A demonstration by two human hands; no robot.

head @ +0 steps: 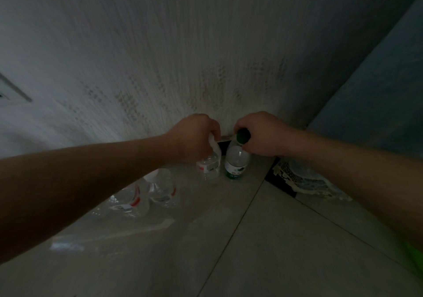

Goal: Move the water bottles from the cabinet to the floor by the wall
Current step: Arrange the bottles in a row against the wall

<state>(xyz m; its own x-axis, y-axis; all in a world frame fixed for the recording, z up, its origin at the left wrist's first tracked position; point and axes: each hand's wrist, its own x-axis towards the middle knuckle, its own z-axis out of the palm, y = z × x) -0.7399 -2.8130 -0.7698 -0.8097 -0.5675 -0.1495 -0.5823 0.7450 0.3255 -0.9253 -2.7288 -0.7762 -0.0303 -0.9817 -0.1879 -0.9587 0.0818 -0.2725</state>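
Dim corner of the room; a pale, scuffed textured wall (183, 56) meets a grey tiled floor (251, 239), with a blue-grey surface (377, 95) closing the right side; the left hand (194, 136) is clenched over the top of a red-labelled water bottle (209, 167), the right hand (263, 134) grips the neck of a green-capped water bottle (235, 161); both stand upright on the floor just beside each other at the wall; more clear bottles (146, 193) sit along the wall to the left; a crumpled patterned bag (304, 180) lies in the corner.

Clear glossy plastic bottles (236, 159), smooth matt floor tiles (263, 239), rough ribbed wall (160, 56).
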